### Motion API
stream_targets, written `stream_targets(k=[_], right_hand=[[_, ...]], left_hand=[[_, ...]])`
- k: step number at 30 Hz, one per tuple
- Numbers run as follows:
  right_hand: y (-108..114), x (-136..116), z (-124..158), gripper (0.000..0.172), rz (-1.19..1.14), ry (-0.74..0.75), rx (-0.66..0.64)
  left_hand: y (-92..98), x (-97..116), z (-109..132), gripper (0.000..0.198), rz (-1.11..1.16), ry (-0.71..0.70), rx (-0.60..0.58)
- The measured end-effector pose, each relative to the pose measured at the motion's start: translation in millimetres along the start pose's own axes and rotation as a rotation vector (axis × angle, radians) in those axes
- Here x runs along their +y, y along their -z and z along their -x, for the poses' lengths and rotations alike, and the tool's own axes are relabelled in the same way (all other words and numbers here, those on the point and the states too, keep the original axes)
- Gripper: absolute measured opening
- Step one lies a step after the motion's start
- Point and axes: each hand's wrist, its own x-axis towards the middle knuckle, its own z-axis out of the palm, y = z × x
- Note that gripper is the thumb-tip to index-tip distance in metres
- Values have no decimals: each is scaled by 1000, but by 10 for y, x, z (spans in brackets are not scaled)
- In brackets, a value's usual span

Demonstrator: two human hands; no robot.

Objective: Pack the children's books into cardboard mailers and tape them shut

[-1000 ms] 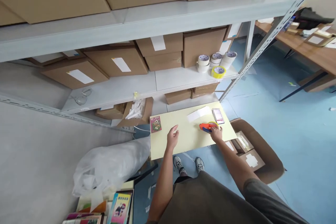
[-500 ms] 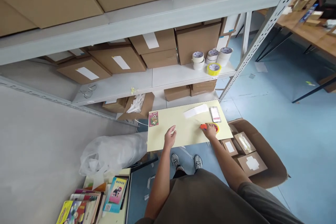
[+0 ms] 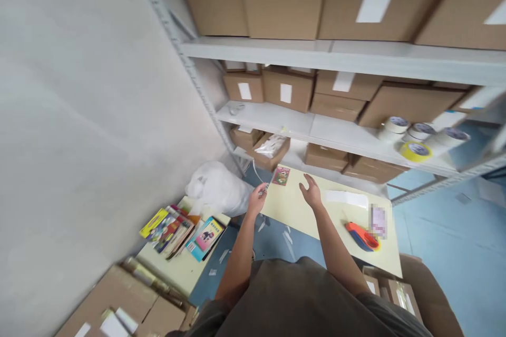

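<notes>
Okay, booklet [image 3: 281, 176] lies flat at the far left corner of the table [image 3: 291, 205], between the two hands. Right hand [image 3: 312, 194]: fingers spread wide, nothing in them, booklet off to their left, not touching. Left hand [image 3: 258, 199]: fingers half curled, just beside the booklet's left edge; can't tell if they grip anything. Tape dispenser [image 3: 359, 237] lies right of the right forearm.

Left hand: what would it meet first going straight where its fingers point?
Probably the flat, rectangular pink-and-green printed item on the pale-yellow tabletop. The left hand may pass above it; height is unclear.
</notes>
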Motion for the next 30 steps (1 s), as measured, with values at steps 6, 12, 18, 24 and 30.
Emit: stream_targets(k=[6, 12, 18, 24, 30], right_hand=[[-1360, -1048, -2, 51, -30, 222, -287], [-2538, -1753, 55, 55, -15, 281, -490], [-3423, -2128, 117, 64, 33, 251, -638], [-3972, -2269, 243, 66, 156, 228, -782], [-4175, -2341, 353, 82, 351, 302, -917]], left_hand=[[1408, -436, -72, 44, 33, 45, 275], [2599, -1080, 71, 46, 46, 157, 430], [3264, -1557, 37, 43, -305, 350, 371], [3344, -1764, -205, 46, -752, 503, -12], [3516, -1698, -146, 33, -632, 311, 193]])
